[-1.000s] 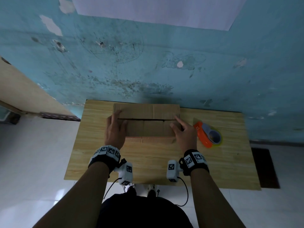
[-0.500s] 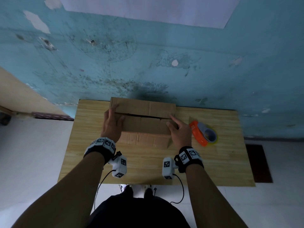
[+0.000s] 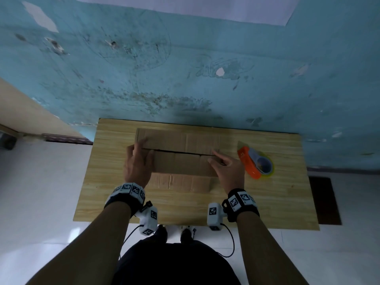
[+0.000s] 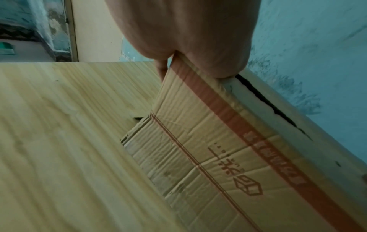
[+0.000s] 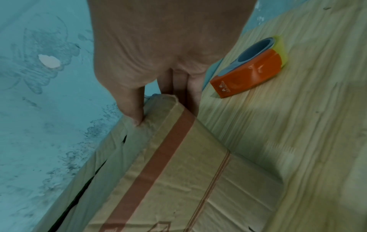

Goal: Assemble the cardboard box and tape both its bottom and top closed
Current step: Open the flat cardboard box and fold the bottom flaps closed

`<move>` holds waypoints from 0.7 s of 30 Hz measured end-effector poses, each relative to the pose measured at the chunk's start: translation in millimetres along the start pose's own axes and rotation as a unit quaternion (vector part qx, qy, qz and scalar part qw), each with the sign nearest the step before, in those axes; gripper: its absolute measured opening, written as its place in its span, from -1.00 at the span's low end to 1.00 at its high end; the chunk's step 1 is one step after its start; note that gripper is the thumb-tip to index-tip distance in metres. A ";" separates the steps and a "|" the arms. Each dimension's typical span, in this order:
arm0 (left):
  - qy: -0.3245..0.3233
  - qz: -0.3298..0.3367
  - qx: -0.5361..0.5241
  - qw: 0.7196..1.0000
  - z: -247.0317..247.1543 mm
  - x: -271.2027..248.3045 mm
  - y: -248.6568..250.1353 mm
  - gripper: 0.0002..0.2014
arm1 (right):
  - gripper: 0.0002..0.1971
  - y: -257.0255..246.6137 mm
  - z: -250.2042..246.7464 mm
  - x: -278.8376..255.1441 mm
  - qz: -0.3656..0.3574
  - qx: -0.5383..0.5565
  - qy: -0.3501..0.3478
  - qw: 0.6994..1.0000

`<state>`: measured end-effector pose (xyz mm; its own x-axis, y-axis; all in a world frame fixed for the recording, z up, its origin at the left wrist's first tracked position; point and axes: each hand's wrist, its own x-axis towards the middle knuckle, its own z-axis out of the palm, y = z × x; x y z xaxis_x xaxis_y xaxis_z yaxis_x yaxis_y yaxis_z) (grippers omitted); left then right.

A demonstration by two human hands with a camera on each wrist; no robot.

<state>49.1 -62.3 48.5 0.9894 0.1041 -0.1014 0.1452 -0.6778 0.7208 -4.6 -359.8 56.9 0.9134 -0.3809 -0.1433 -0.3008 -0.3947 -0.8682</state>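
Both forearms are stretched forward, each wrist banded with a marker cuff. The left hand is clamped over a cardboard edge, thumb above, fingers beneath. The right hand is likewise closed, its thumb pressed on top.

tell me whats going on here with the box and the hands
A person stands at a wooden table, working on a cardboard box. The left hand grips the box's left end and the right hand grips its right end, holding the two top flaps together. A dark gap shows along the seam between the flaps, so nothing is taped there yet. The orange tape dispenser lies untouched on the table, right of the box.
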 end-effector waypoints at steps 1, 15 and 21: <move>-0.004 -0.011 0.006 1.000 1.8 -4.6 -2.5 -0.52 | -0.59 3.1 -1.1 -2.6 0.003 0.000 0.000 1.000; -0.093 -0.055 0.020 0.994 34.6 -25.8 -15.2 -0.40 | -0.59 31.3 -3.2 -3.7 0.022 -0.057 -0.039 0.997; -0.073 -0.079 0.006 0.994 43.9 -29.7 -13.1 -0.42 | -0.56 42.1 -18.2 2.6 0.024 -0.028 -0.076 0.996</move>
<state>18.0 -88.4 12.0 0.9443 0.1041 -0.3122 0.2984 -0.6706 0.6791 -20.0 -392.6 28.6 0.9269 -0.2719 -0.2586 -0.3570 -0.4267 -0.8309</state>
